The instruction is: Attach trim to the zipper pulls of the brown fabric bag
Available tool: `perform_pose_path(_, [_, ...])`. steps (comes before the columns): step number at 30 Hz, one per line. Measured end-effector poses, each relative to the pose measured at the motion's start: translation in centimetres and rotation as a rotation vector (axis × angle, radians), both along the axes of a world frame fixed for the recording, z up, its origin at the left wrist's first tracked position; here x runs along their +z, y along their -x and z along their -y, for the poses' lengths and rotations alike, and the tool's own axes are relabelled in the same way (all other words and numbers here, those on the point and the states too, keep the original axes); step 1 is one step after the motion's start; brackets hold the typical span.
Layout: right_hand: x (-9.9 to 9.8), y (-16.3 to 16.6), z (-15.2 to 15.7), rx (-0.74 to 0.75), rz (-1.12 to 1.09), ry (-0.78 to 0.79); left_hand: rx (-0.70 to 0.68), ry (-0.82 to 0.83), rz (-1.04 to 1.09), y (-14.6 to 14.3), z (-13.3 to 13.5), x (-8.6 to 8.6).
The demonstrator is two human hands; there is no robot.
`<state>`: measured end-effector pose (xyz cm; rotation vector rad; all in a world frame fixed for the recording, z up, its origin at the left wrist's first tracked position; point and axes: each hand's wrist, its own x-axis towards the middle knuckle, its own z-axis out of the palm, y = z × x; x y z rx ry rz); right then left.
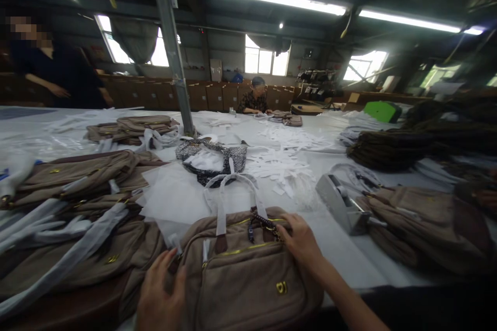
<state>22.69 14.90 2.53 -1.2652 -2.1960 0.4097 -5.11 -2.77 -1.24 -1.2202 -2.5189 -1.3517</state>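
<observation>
A tan fabric bag (244, 279) with gold zips and white wrapped handles lies in front of me on the white table (341, 248). My left hand (161, 295) rests on the bag's left edge, fingers spread and laid flat against the fabric. My right hand (298, 243) presses on the bag's top right corner, fingers curled over a dark braided zip pull (264, 222). A sheet of thin white wrapping paper (174, 196) lies just behind the bag.
Piles of similar tan bags (77, 186) lie at left and another pile (427, 227) at right. A tape dispenser (341, 204) stands right of my bag. A speckled bag (212, 158) and paper scraps (283, 160) lie mid-table. One person sits at the far side, another stands far left.
</observation>
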Motion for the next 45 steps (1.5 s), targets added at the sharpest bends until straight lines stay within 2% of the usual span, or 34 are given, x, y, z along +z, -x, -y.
perform_pose_path(2, [0.3,2.9,-0.9,0.096,0.117,0.008,-0.028,-0.06,-0.005,-1.5,0.1,0.5])
perform_pose_path(4, [0.0,5.1,-1.5,0.139,0.255,0.012,-0.118,-0.082,-0.019,-3.0,0.1,0.3])
perform_pose_path(6, [-0.6,6.4,-2.0,0.146,0.334,0.012,-0.221,-0.099,-0.121,-4.4,-0.2,-0.9])
perform_pose_path(9, [-0.8,6.6,-2.9,0.137,0.309,0.03,-0.306,-0.073,-0.387,-5.9,-0.7,-3.1])
perform_pose_path(12, [0.4,5.7,-3.6,0.067,0.135,0.123,-0.307,0.017,-0.554,-6.4,-0.9,-4.5])
perform_pose_path(14, [1.7,4.8,-3.6,0.017,-0.106,0.225,-0.312,0.045,-0.581,-6.4,-0.9,-4.8])
perform_pose_path(17, [3.3,2.7,-2.0,0.106,-0.476,0.393,-0.325,0.02,-0.607,-5.9,-1.0,-5.1])
perform_pose_path(20, [3.2,0.1,1.0,0.2,-0.621,0.429,-0.324,-0.054,-0.606,-5.5,-1.0,-5.6])
perform_pose_path(22, [2.3,-1.3,2.9,0.18,-0.596,0.368,-0.318,-0.115,-0.521,-5.6,-1.0,-5.3])
perform_pose_path(24, [1.5,-2.2,4.1,0.107,-0.56,0.329,-0.318,-0.162,-0.291,-6.2,-1.5,-3.9])
perform_pose_path(25, [1.3,-2.4,4.5,0.048,-0.559,0.319,-0.337,-0.163,-0.104,-6.8,-2.0,-2.9])
perform_pose_path(27, [1.1,-2.2,5.1,-0.061,-0.579,0.288,-0.409,-0.121,0.411,-8.2,-3.7,-0.3])
perform_pose_path(29, [1.3,-1.8,5.4,0.03,-0.54,0.244,-0.45,-0.079,1.011,-9.7,-6.2,1.9])
perform_pose_path(31, [1.5,-1.4,5.5,0.254,-0.433,0.229,-0.412,-0.056,1.364,-11.1,-8.8,3.2])
perform_pose_path(32, [1.5,-1.4,5.2,0.319,-0.377,0.234,-0.404,-0.035,1.434,-11.7,-10.0,3.4])
perform_pose_path(33, [1.5,-1.4,4.8,0.316,-0.337,0.244,-0.401,-0.001,1.441,-12.0,-11.0,3.2])
perform_pose_path(37, [1.0,-1.0,1.6,0.016,-0.243,0.243,-0.476,0.118,1.223,-12.3,-13.2,1.1])
perform_pose_path(39, [0.4,-0.3,0.0,0.023,-0.099,0.24,-0.519,0.129,1.146,-12.0,-13.6,0.1])
perform_pose_path(42, [-0.7,1.0,-1.5,0.042,0.103,0.241,-0.497,0.169,1.203,-11.6,-13.8,-0.4])
perform_pose_path(45, [-1.2,1.7,-2.2,0.03,0.119,0.271,-0.46,0.198,1.27,-11.5,-13.7,-0.2])
